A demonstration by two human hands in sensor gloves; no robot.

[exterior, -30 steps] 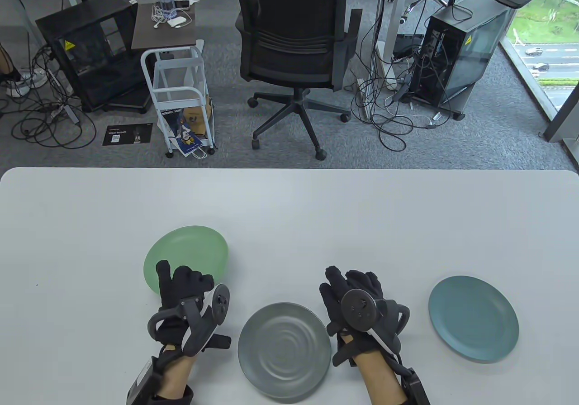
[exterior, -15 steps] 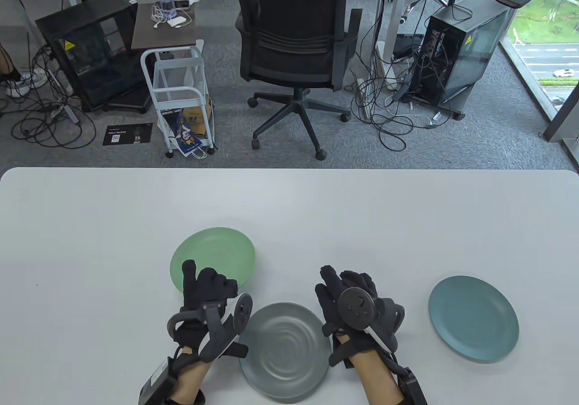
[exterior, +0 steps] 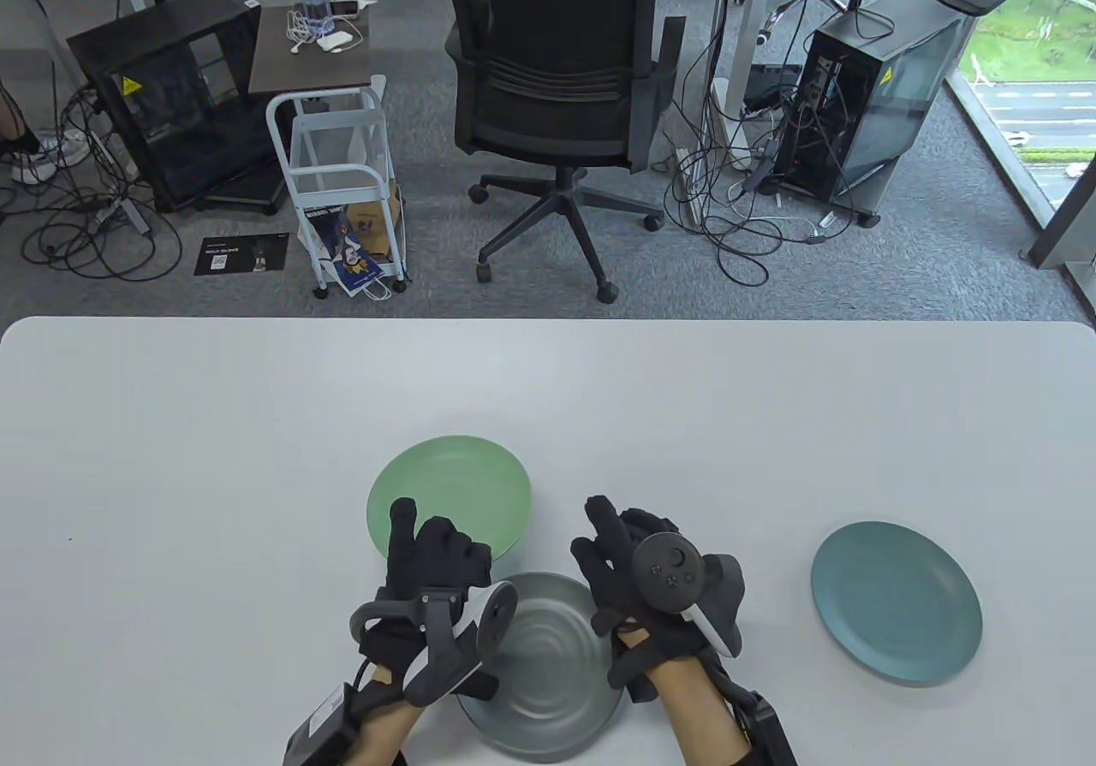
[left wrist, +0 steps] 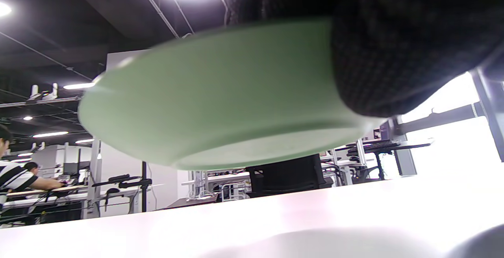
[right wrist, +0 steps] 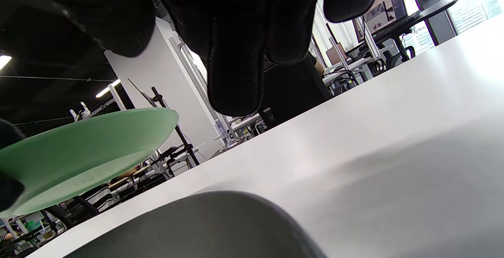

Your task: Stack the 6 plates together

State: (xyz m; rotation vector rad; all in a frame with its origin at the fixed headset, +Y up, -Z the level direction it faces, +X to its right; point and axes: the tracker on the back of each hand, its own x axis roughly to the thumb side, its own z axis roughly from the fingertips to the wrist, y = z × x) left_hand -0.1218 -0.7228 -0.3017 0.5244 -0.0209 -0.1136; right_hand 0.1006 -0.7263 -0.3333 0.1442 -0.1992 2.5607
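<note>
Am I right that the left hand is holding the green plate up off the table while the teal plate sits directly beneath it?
Not quite: the left hand does hold the green plate up, but the plate nearest beneath is the grey plate. The table view shows the teal plate far right.

Gloved fingers (left wrist: pixel 393 53) of the left hand grip the near rim of a pale green plate (left wrist: pixel 220 96), held tilted above the white table (left wrist: pixel 275 218), clear of its surface.

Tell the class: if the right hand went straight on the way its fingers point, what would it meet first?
Probably bare table. The right hand points away from the person, the green plate off to its left; depth is unclear.
</note>
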